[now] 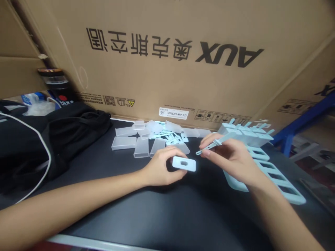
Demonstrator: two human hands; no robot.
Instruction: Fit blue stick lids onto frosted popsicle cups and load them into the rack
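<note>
My left hand [164, 166] is closed around an ice pop mould whose pale blue lid [184, 163] faces me, with an oval slot in its middle. To its right, my right hand [230, 157] pinches pale blue plastic ice pop sticks [216, 143], their lower tip pointing toward the lid but apart from it. Behind my hands lie several translucent mould cases [142, 147] and a loose pile of blue slotted lids [170, 137]. Beside my right forearm is a pale blue mould rack [277, 176] with rectangular openings. Filled moulds with sticks [243, 132] stand at its far end.
A large cardboard box [146, 76] stands behind the black table [167, 216]. At the left are dark cloth [78, 129], a white cable [43, 139] and a black bottle [61, 87]. A blue metal frame [295, 129] rises at the right.
</note>
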